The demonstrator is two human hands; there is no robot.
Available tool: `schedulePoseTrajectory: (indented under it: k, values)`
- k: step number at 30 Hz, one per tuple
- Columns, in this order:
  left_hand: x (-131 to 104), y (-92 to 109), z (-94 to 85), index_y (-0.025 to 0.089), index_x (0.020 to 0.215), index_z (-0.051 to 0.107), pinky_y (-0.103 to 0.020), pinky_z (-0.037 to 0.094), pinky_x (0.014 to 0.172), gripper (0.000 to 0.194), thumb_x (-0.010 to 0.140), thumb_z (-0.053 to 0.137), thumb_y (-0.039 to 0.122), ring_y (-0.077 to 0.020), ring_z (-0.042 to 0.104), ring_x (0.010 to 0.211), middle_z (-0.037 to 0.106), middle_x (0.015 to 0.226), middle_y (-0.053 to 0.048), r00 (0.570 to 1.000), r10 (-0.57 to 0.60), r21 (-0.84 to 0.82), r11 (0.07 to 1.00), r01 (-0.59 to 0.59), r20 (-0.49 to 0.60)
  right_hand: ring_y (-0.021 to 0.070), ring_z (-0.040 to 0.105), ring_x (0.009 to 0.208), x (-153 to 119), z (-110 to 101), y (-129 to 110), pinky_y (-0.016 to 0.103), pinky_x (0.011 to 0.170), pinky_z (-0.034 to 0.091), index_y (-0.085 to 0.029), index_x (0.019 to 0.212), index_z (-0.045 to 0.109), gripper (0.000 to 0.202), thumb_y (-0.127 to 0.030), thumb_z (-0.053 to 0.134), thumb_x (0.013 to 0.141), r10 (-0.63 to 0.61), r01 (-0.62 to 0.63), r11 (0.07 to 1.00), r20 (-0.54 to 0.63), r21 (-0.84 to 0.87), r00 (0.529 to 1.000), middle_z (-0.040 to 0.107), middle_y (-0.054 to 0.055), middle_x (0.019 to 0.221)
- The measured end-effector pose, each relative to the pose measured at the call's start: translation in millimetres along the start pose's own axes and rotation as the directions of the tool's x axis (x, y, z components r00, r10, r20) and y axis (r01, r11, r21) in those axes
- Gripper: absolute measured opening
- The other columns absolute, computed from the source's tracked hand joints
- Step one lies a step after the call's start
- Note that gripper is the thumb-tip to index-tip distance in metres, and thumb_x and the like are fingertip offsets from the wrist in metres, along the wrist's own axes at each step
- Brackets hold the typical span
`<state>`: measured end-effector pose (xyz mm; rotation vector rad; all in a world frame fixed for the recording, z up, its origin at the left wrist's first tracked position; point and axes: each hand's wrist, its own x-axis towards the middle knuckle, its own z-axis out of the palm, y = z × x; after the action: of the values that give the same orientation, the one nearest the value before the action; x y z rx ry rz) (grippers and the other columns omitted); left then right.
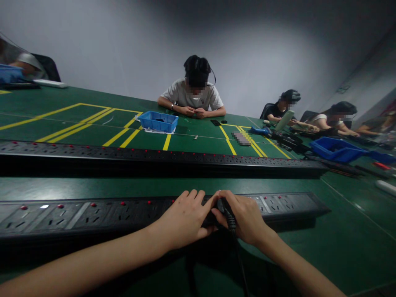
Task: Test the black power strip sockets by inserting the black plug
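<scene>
A long black socket strip (114, 216) with red buttons lies across the green table in front of me. My left hand (185, 216) rests over the strip, its fingers wrapped round the strip's body. Close against it on the right, my right hand (243, 214) is closed round a black plug (221, 205) at the strip's face. From the plug a black cable (237, 255) hangs down towards me. The plug's pins are hidden, so whether they sit in a socket cannot be seen.
A second long socket strip (148, 159) lies parallel behind the first. Beyond it are a light blue bin (158, 122) and a person (194, 93) seated opposite. A darker blue bin (337, 149) and more people are at the right.
</scene>
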<state>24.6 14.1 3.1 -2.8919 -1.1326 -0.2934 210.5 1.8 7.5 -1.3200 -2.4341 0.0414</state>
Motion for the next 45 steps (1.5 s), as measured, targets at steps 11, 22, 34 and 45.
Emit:
schedulePoseTrajectory:
  k: [11, 22, 34, 45]
  values:
    - [0.4, -0.3, 1.1, 0.017, 0.130, 0.032, -0.038, 0.039, 0.075, 0.060, 0.081, 0.046, 0.048, -0.0267, 0.049, 0.088, 0.052, 0.097, -0.010, 1.000, 0.007, 0.001, 1.000, -0.007, -0.011, 0.0171, 0.059, 0.078, 0.1, -1.0, -0.8, 0.026, 0.065, 0.042, -0.019, 0.105, 0.043, 0.024, -0.034, 0.044, 0.086, 0.009, -0.009, 1.000, 0.025, 0.018, 1.000, 0.060, 0.006, 0.089]
    - [0.7, 0.5, -0.4, 0.015, 0.129, 0.033, -0.039, 0.040, 0.075, 0.058, 0.081, 0.045, 0.046, -0.0274, 0.049, 0.088, 0.051, 0.097, -0.011, 1.000, 0.009, -0.001, 1.000, -0.009, -0.004, 0.0167, 0.059, 0.078, -0.1, -0.9, 0.0, 0.025, 0.065, 0.042, -0.018, 0.104, 0.043, 0.025, -0.035, 0.045, 0.086, 0.009, -0.009, 1.000, 0.017, 0.005, 1.000, 0.060, 0.006, 0.087]
    - [0.3, -0.5, 0.6, 0.015, 0.130, 0.031, -0.040, 0.040, 0.076, 0.061, 0.081, 0.045, 0.048, -0.0281, 0.048, 0.089, 0.051, 0.100, -0.012, 1.000, 0.007, -0.001, 1.000, -0.007, 0.005, 0.0175, 0.059, 0.078, -0.8, 1.8, 1.3, 0.027, 0.066, 0.041, -0.018, 0.104, 0.043, 0.025, -0.036, 0.044, 0.086, 0.031, -0.030, 0.999, 0.031, -0.017, 0.999, 0.060, 0.005, 0.087]
    - [0.7, 0.1, 1.7, 0.015, 0.130, 0.032, -0.040, 0.040, 0.075, 0.060, 0.081, 0.045, 0.047, -0.0281, 0.048, 0.089, 0.051, 0.099, -0.011, 1.000, 0.006, -0.005, 1.000, -0.006, 0.004, 0.0170, 0.059, 0.077, -0.4, 0.4, 0.2, 0.026, 0.065, 0.041, -0.018, 0.105, 0.043, 0.026, -0.036, 0.044, 0.086, 0.031, -0.030, 0.999, 0.029, -0.010, 0.999, 0.060, 0.006, 0.087]
